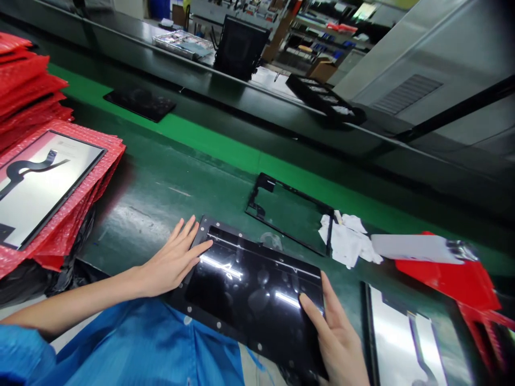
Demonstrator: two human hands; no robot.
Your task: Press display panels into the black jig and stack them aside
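A black glossy screen panel [249,292] lies tilted before me on a dark backing plate [204,320] with round light spots along its rim. My right hand [336,332] grips the right edge, thumb on the glossy face and fingers around the side. At the upper left corner, my left hand [177,262] rests with its fingers stretched out and apart, one fingertip touching the panel. Smudges and light reflections mark the glass. Just beyond it lies a thin black rectangular frame [289,212], with crumpled white paper [349,240] against its right end.
Red bubble-wrap pouches [30,96] are stacked at the left, a silvery display panel [60,177] on top. Another display panel [402,338] lies at right, near a red sheet [450,284] and a whitish strip [414,248]. A dark panel [140,103] sits farther back on the green bench [161,166].
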